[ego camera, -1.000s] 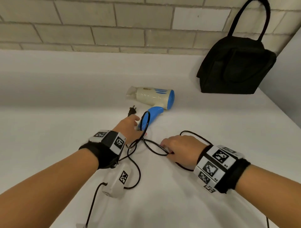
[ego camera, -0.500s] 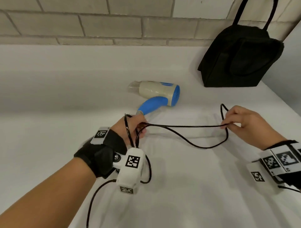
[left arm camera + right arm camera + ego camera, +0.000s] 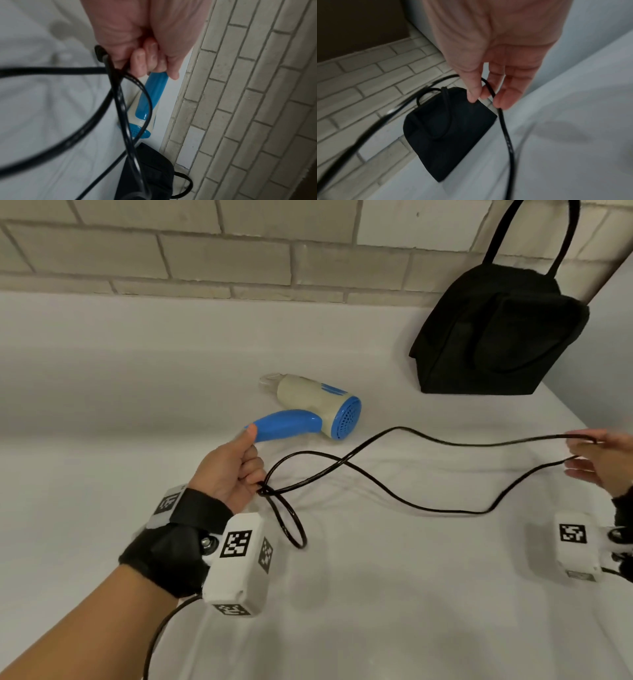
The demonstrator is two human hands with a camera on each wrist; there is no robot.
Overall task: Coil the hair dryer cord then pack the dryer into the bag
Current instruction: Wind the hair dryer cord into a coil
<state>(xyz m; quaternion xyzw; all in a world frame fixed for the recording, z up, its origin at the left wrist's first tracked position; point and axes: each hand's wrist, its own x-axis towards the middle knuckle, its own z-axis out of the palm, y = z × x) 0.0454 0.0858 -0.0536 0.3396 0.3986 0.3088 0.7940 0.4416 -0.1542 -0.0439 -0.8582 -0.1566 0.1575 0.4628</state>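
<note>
Your right hand [image 3: 597, 462] has swung far out to the side since half a second ago, drawing the cord [image 3: 411, 494] into two long runs that cross near your left hand [image 3: 227, 470]; a second ago both hands were close together over the tangle by the dryer's handle. The slack is being pulled straight, which I read as measuring out the next loop: coiling has only begun, and packing is still ahead.

Your left hand is clenched around gathered cord, thumb up, with a small loop hanging below its knuckles. Your right hand pinches the cord lightly between thumb and fingertips [image 3: 471, 94], the other fingers nearly straight.

The hair dryer [image 3: 315, 412] lies on the white surface [image 3: 102, 405] just beyond your left thumb, its blue handle pointing toward that hand; whether thumb and handle touch I cannot tell. The black bag [image 3: 496, 337] stands against the brick wall [image 3: 205, 251], well beyond your right hand and apart from it.

The head view shows the whole span and the crossing. The left wrist view alone shows what looks like the plug [image 3: 100, 54] poking out beside your curled fingers. The right wrist view alone shows how light the pinch is; the head view blurs that hand at the edge.
</note>
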